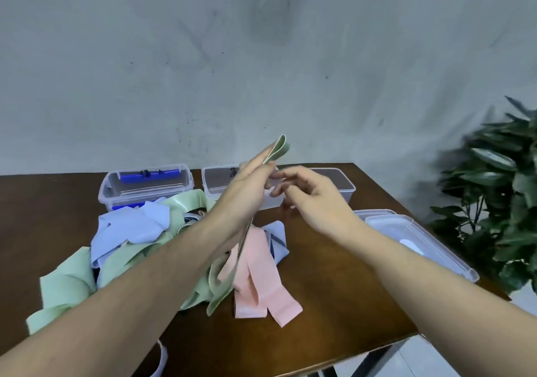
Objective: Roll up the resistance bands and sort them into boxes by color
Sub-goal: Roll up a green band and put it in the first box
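Head view hides much of the middle box (212, 186) behind the raised left hand (247, 185); no writing is legible anywhere. That hand's fingers pinch a green band (280, 150), its folded end sticking up, the rest hanging down to the pile (130, 240) on the tabletop (334, 283). Right hand (313, 199) hovers just beside, fingers loosely spread, holding nothing.

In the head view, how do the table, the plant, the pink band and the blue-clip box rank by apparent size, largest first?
1. table
2. plant, partly cut off by the frame edge
3. blue-clip box and pink band: they look alike, and the band lies nearer, so no ranking.
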### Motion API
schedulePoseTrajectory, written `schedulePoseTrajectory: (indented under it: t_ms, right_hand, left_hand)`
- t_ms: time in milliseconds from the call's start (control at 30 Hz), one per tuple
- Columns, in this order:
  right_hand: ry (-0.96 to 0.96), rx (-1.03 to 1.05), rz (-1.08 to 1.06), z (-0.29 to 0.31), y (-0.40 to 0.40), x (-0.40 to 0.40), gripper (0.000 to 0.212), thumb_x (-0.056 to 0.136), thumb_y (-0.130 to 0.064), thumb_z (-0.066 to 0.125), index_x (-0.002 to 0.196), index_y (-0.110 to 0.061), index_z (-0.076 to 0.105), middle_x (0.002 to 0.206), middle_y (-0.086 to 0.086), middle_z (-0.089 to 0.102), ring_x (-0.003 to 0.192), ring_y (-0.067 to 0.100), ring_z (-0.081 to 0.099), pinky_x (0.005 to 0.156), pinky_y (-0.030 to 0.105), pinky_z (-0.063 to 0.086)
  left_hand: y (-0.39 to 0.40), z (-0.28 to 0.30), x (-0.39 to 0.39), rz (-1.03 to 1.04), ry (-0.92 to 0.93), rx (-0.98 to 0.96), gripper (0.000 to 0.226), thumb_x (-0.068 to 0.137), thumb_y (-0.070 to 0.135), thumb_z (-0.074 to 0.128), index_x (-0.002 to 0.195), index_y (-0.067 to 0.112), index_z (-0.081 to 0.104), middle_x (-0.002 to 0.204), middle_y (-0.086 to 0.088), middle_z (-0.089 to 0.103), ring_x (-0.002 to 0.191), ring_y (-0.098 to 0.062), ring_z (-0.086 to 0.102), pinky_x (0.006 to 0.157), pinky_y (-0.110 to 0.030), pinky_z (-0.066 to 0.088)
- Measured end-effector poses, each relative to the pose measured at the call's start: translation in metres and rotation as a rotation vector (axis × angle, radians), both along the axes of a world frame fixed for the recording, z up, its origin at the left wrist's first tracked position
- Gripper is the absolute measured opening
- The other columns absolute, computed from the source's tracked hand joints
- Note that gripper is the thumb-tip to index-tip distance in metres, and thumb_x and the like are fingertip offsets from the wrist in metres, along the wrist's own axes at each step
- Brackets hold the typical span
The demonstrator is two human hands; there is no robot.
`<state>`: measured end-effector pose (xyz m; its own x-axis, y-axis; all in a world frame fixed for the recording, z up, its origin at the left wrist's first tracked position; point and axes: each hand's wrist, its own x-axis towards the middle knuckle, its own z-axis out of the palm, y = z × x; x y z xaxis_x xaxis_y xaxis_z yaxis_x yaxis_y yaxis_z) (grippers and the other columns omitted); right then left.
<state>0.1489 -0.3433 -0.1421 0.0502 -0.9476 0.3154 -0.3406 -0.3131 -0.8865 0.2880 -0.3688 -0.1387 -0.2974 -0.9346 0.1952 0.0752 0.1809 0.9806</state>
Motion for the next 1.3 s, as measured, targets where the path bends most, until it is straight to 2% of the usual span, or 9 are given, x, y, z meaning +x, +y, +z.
schedulePoseTrajectory:
  t_ms: [167,300,367,533,633,767,900,1100,1300]
  right_hand:
    - [-0.132,0.06,0.032,0.03,0.005,-0.016,0.033,0.101,-0.009,0.038,0.111,-0.024,0.066,0.096,0.002,0.071,0.075,0.018,0.066,0.068,0.036,0.052]
    - [-0.12,0.119,0.057,0.04,0.002,-0.032,0.035,0.093,-0.049,0.046,0.112,-0.03,0.067,0.102,-0.008,0.071,0.083,0.022,0.07,0.076,0.062,0.051]
    - [-0.114,0.11,0.056,0.043,0.002,-0.038,0.042,0.085,-0.061,0.053,0.108,-0.029,0.067,0.104,-0.003,0.072,0.086,0.027,0.071,0.078,0.063,0.05]
    - [-0.008,-0.039,-0.001,0.041,0.0,-0.061,0.011,0.101,-0.018,0.055,0.097,-0.018,0.065,0.091,0.005,0.069,0.082,0.011,0.06,0.085,0.036,0.051]
    - [-0.031,-0.014,-0.03,0.043,0.0,-0.078,0.032,0.098,0.002,0.04,0.093,-0.012,0.068,0.08,0.005,0.07,0.072,0.009,0.063,0.077,0.022,0.05]
    - [-0.16,0.004,-0.097,0.035,-0.001,-0.078,0.028,0.1,0.003,0.04,0.095,-0.003,0.067,0.085,0.005,0.07,0.07,0.01,0.064,0.068,0.016,0.052]
    - [-0.383,0.185,-0.222,-0.003,-0.026,-0.054,0.024,0.103,-0.015,0.044,0.116,-0.005,0.062,0.117,0.018,0.067,0.108,0.035,0.064,0.092,0.041,0.051]
    - [0.413,0.231,-0.11,-0.111,-0.017,-0.119,0.011,0.095,-0.028,0.062,0.101,-0.036,0.067,0.097,-0.017,0.067,0.094,0.004,0.061,0.09,0.028,0.049]
    - [0.667,0.422,0.175,-0.119,-0.006,-0.149,0.034,0.077,-0.061,0.074,0.095,-0.034,0.064,0.098,-0.008,0.061,0.089,0.01,0.059,0.077,0.026,0.049]
  left_hand:
    - [0.005,0.03,-0.028,0.005,0.028,-0.027,0.042,0.098,0.028,0.044,0.13,0.054,0.056,0.139,0.012,0.049,0.094,0.012,0.062,0.092,-0.019,0.043]
    - [0.008,0.045,-0.056,-0.017,0.196,0.135,0.03,0.098,0.05,0.048,0.121,0.036,0.06,0.087,0.017,0.071,0.069,-0.001,0.07,0.08,-0.035,0.056]
    - [0.006,0.045,-0.067,-0.022,0.213,0.111,0.032,0.102,0.052,0.036,0.117,0.036,0.059,0.077,0.031,0.066,0.066,0.012,0.065,0.066,-0.018,0.055]
    - [0.004,0.033,-0.089,0.007,0.212,0.018,0.031,0.103,0.048,0.039,0.129,0.04,0.054,0.13,0.02,0.058,0.112,0.01,0.058,0.089,-0.014,0.049]
    - [0.0,0.026,-0.093,0.004,0.226,-0.014,0.04,0.105,0.039,0.039,0.144,0.047,0.037,0.144,0.012,0.05,0.13,-0.006,0.05,0.113,-0.03,0.037]
    - [0.006,0.019,-0.117,0.125,0.268,-0.049,0.041,0.106,0.013,0.039,0.141,0.033,0.043,0.115,0.006,0.06,0.106,-0.012,0.062,0.096,-0.021,0.048]
    - [-0.012,-0.012,-0.145,0.264,0.348,0.06,0.036,0.104,0.004,0.033,0.132,0.017,0.051,0.104,0.001,0.057,0.089,-0.01,0.059,0.07,-0.011,0.047]
    - [-0.039,-0.118,-0.079,0.273,-0.405,-0.146,0.019,0.103,0.011,0.046,0.118,0.016,0.057,0.12,-0.003,0.047,0.104,-0.012,0.053,0.095,-0.012,0.038]
    - [-0.036,-0.134,-0.049,-0.046,-0.72,-0.389,0.011,0.095,0.021,0.061,0.101,0.029,0.06,0.11,0.007,0.051,0.098,-0.011,0.054,0.089,-0.024,0.045]
